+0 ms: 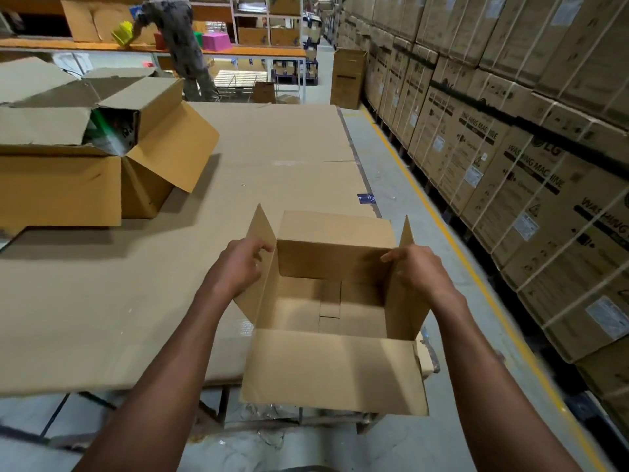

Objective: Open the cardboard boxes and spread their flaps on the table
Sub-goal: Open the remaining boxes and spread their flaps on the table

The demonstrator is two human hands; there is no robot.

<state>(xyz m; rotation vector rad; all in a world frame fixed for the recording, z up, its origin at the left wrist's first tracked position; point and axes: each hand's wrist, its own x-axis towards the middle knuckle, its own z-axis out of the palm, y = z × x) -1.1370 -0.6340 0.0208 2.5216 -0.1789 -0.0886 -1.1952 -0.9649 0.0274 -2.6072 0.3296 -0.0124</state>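
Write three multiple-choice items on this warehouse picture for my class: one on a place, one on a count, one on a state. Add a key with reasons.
1. Where is the small box on the table?
A. near right corner
B. far left
C. on the floor

2. How many of its flaps are held?
A. none
B. one
C. two

3. What does it hold?
A. bottles
B. nothing visible
C. papers

Key: 1 A, it overhangs the near edge by the aisle. 2 C, the left hand grips the left flap and the right hand the right flap. 3 B, only the bare bottom shows.
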